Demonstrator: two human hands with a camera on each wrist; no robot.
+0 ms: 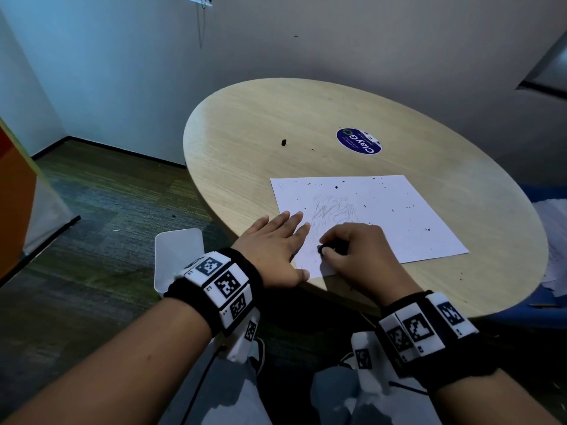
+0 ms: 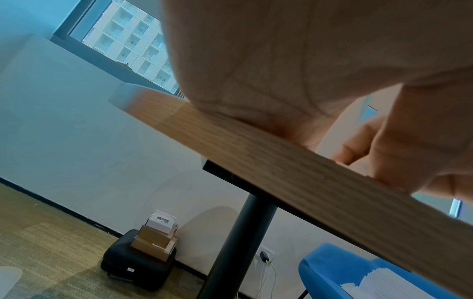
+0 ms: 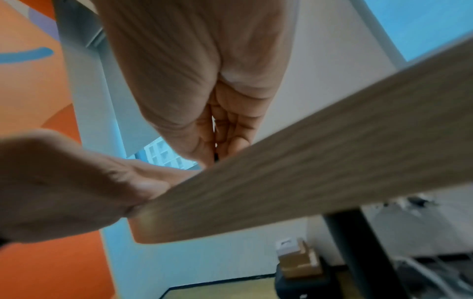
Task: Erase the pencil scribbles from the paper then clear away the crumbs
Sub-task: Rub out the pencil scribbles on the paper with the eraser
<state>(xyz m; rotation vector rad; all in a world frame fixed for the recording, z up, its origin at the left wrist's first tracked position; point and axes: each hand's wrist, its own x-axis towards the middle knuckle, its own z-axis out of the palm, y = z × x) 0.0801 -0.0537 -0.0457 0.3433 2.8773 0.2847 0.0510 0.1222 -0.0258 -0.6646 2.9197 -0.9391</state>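
A white paper (image 1: 392, 216) lies on the round wooden table (image 1: 245, 124), with faint pencil scribbles (image 1: 336, 208) near its left middle and dark eraser crumbs (image 1: 408, 207) scattered over it. My left hand (image 1: 276, 243) lies flat with straight fingers, pressing the paper's near left corner. My right hand (image 1: 346, 243) curls its fingers round a small dark eraser (image 1: 329, 248) held down on the paper just below the scribbles. Both wrist views show only palms and the table edge (image 2: 281, 161); the eraser is hidden there.
A small dark lump (image 1: 283, 142) and a round blue sticker (image 1: 359, 141) lie farther back on the table. A white bin (image 1: 179, 256) stands on the floor left of the table's edge. A blue chair (image 2: 358, 273) holding papers sits on the right.
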